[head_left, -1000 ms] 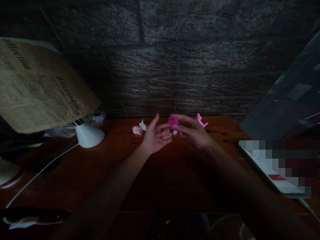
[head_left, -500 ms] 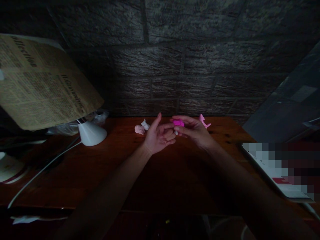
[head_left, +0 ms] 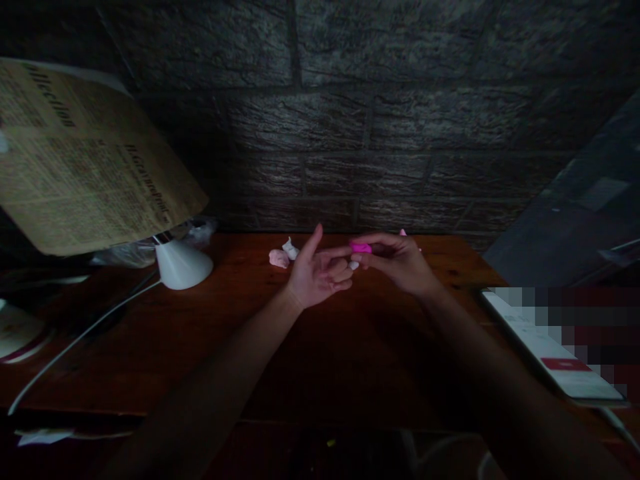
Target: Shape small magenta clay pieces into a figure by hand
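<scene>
A bright pink lump of modelling clay is pinched between the thumb and fingers of my right hand. My left hand is palm up, its thumb raised and its index finger stretched out to the pink lump; the other fingers curl loosely. Just below the lump, a small white piece shows by the left fingertips; whether it rests on the table or touches a finger I cannot tell. Behind my left hand lie a pale pink lump and a white lump.
Over the left side of the wooden table leans a lamp with a newspaper-print shade and white base. A white cable trails from it. At right lies a tablet-like device, partly pixelated. A brick wall stands behind.
My right hand has shifted slightly right with the pink lump and now covers most of the light pink piece behind it. The small white piece shows more clearly. My left hand barely moved.
</scene>
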Available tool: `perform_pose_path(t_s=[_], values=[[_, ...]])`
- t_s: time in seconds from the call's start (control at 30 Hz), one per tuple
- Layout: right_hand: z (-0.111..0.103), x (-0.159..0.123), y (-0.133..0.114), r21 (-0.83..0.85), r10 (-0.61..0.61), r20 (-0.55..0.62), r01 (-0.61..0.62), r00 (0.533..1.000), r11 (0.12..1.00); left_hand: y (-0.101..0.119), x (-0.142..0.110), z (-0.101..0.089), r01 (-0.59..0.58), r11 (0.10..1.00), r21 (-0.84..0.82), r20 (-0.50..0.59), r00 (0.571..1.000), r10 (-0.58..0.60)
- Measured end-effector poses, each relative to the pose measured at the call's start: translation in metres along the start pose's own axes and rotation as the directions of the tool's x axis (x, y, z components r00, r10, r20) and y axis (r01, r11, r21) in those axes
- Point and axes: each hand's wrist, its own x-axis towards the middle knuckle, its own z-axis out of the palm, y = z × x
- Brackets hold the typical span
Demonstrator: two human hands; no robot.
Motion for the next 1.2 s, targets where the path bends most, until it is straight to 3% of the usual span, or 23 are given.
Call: perform_pose_path(t_s=[0.23,0.4,0.6,0.8,1.03,1.2], values=[[0.003,-0.001,0.002,0.001,-0.010,-0.021,0.010,1.000,1.000,0.000,0.000,-0.001,-0.006,1.000,0.010,-0.036,0.999,0.006],[0.002,0.000,0.000,0.055,0.062,0.007,-0.062,0.998,0.997,-0.001,0.002,-0.001,-0.050,0.998,0.029,-0.002,0.999,0.051],[0.002,0.000,0.004,0.103,0.132,0.001,-0.131,0.991,0.986,-0.002,0.001,0.002,-0.031,0.988,0.151,-0.002,0.999,0.032],[0.001,0.001,0.007,0.055,0.127,0.016,-0.128,0.992,0.990,-0.003,0.003,0.000,-0.041,0.972,0.231,0.000,0.999,0.042],[-0.001,0.001,0.009,0.038,0.217,-0.035,-0.215,0.976,0.976,-0.007,0.005,0.000,-0.074,0.947,0.312,0.003,0.997,0.077],[-0.002,0.002,0.011,0.033,0.206,0.007,-0.206,0.979,0.978,-0.012,0.006,0.002,-0.055,0.923,0.382,-0.039,0.996,0.076]])
